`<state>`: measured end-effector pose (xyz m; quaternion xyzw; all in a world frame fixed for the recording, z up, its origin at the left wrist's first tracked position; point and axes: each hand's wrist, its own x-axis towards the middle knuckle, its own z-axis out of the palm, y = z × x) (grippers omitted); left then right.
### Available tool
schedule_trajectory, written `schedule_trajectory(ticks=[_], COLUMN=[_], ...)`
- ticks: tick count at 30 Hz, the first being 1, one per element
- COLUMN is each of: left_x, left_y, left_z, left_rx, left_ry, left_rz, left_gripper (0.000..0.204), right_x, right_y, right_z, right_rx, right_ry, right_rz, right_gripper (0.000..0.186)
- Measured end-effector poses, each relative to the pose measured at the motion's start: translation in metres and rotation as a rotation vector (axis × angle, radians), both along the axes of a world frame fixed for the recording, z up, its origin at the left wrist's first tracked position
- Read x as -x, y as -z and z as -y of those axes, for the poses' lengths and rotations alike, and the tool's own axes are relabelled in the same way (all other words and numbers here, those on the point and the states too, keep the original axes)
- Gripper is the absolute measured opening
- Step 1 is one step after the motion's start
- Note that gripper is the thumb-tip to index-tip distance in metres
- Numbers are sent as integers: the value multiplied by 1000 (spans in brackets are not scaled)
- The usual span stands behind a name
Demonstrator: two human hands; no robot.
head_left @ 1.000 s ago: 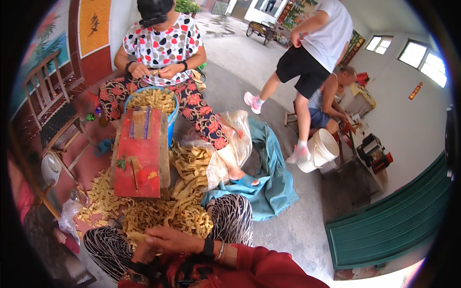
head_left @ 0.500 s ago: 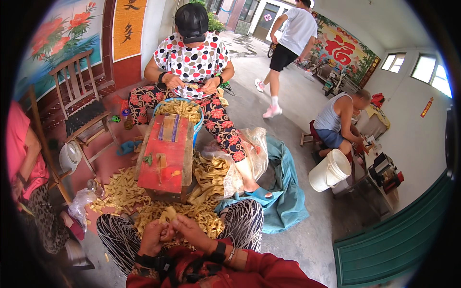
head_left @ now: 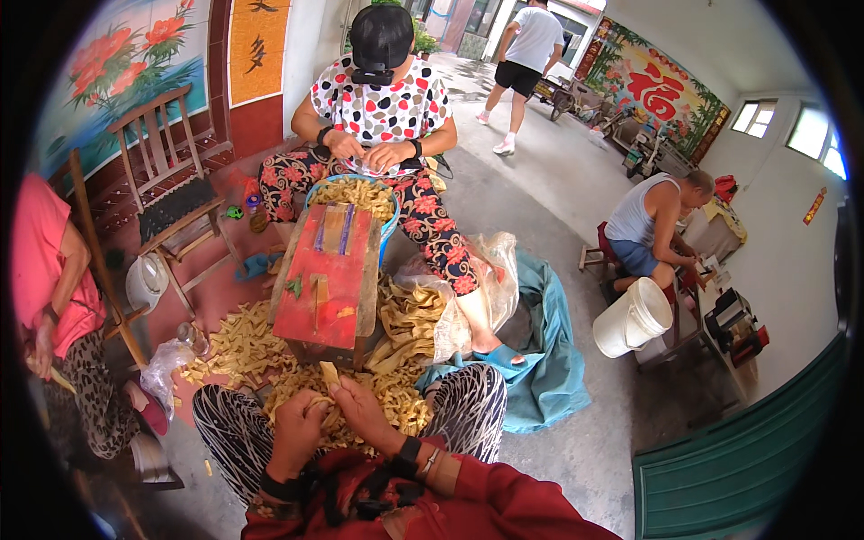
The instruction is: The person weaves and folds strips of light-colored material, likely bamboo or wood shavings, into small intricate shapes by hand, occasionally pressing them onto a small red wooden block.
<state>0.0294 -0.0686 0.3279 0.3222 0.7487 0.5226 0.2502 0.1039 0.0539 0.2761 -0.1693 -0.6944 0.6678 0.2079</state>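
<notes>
Close in front of my lap, both hands are closed and nearly touching. My right hand pinches a tan-yellow strip, whose end sticks up above the fingers. My left hand has its fingers curled in beside it, around a bit of the same yellow stuff; the hold is partly hidden. Beneath them, between my knees, lies a heap of similar strips. Beyond stands a red-topped wooden bench with a small upright wooden piece and a green leaf on it.
Opposite sits a person in a dotted top, behind a blue basket of strips. Teal cloth and a white bucket lie to the right. Left are a wooden chair and a person in pink. Others are farther back.
The strip's end now rises higher from my right hand, and my hands have shifted slightly. The walking person has gone farther away. The person opposite has drawn their hands closer together.
</notes>
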Motion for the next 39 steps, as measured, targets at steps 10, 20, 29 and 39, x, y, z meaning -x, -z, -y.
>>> schedule_trajectory(ticks=[10,20,29,39], left_x=[3,-6,-9,-16], left_y=[37,26,35,22], left_z=[5,-1,-4,-5], left_rx=[-194,-366,-420,-489], left_ry=[122,-8,-76,98], left_rz=[-488,797,867,1006], left_gripper=[9,12,14,30], right_x=[-15,-28,-27,-35], right_y=[3,-9,-2,5], right_z=[-13,-13,-14,-24], right_rx=[125,-154,-211,-90], right_ry=[-331,-292,-288,-208], right_rz=[115,-44,-58,-62], right_gripper=[40,25,23,23])
